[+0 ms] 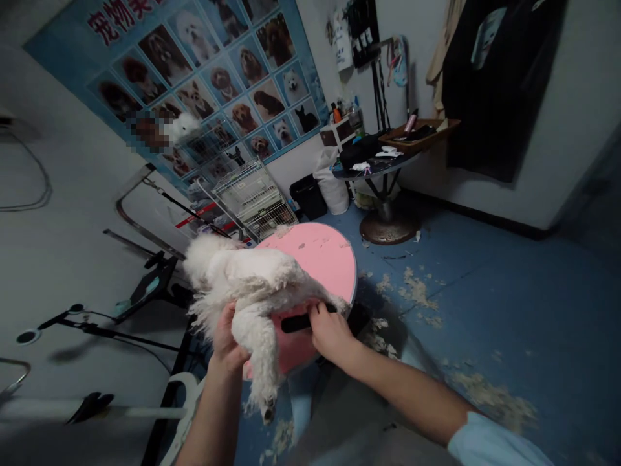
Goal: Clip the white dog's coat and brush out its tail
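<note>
A white, curly-coated dog is on a round pink grooming table, its head end toward the far left. One of its legs hangs over the near edge, paw down. My left hand is wrapped round the upper part of that leg, thumb below. With fingers pinched together, my right hand is beside the dog's underside, near another leg stretched right. A black oblong shape shows at its fingertips and continues behind them. What the fingers hold is partly hidden.
Clumps of cut fur lie on the blue floor. A dark round table bears a brown tray and tools. Behind stand a wire cage and a black bin. A metal grooming arm rises at left.
</note>
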A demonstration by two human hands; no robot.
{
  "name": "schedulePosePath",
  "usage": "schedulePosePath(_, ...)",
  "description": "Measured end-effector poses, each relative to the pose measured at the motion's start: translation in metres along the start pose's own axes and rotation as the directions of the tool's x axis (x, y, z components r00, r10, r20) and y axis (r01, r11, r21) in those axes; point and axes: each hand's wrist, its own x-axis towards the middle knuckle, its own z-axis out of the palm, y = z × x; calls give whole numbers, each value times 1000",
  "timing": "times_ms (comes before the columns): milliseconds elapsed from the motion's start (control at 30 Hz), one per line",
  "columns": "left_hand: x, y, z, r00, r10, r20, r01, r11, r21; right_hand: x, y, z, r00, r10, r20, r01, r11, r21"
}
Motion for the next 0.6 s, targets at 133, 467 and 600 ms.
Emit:
schedulePosePath(133,3,3,-2,998,-9,59,9,1000,2,-10,-15,12,990,-116,-74,116,993,-4)
schedulePosePath(467,4,-2,-8,1000,1,26,-1,1000,14,7,-5,43,997,71,24,-70,997,-34)
schedulePosePath(600,4,-1,-9,994,14,105,-21,998,58,-3,-9,24,993,-87,-77,89,996,19)
